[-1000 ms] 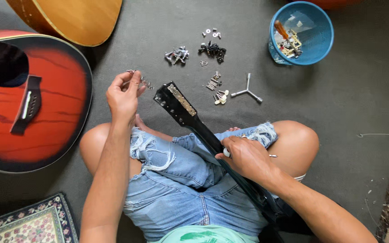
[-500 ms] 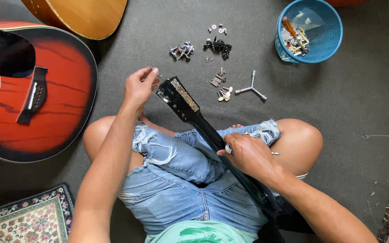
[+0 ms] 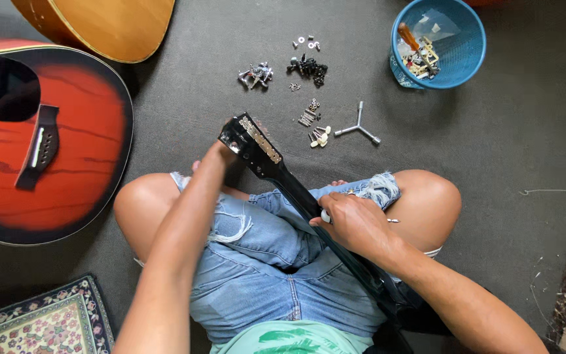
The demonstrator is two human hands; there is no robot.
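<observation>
Grey floor (image 3: pixel 492 164): two guitar bodies, one black neck (image 3: pixel 276 170).

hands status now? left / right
Left hand: closed on the headstock of the black guitar neck.
Right hand: gripping the same neck lower down; small white piece at its fingertips.

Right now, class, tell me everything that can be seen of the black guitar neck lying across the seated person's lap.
The black guitar neck looks glossy and dark, slanting from the headstock at upper left down toward the lower right across the lap. A pale strip of metal tuner hardware runs along the headstock's face. No strings can be made out. The left hand touches the headstock's lower edge; the right hand grips the neck mid-length. Its lower end disappears under the right forearm.
</observation>
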